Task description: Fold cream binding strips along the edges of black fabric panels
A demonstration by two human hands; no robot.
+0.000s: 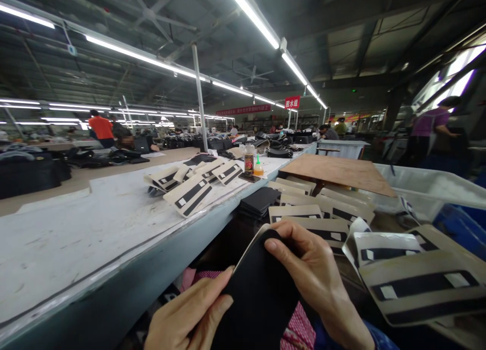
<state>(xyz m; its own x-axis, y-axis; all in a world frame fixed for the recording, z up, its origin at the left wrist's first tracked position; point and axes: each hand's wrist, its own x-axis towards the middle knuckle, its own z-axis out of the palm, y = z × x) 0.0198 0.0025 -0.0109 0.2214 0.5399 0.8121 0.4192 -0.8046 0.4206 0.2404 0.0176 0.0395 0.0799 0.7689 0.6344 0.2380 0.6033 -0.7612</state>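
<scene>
A black panel with a pale backing edge (pixel 258 294) is held up in front of my lap. My right hand (pixel 311 259) pinches its top corner, thumb on the black face and fingers behind. At the panel's left edge, my left hand (pixel 193 309) grips it between thumb and fingers. Just beyond my hands lies a stack of black panels (pixel 258 202). Beige panels with black strips and small white patches (pixel 425 284) are piled to the right of my right hand. The back of the held panel is hidden from me.
More beige panels (pixel 190 194) lie on the white worktable (pixel 76 249) at left. A bottle with orange liquid and a green nozzle (pixel 258 168) stands there beside a dark-labelled jar (pixel 248 163). A brown board (pixel 334 170) and a white bin (pixel 429 183) are at right. Several people work farther off.
</scene>
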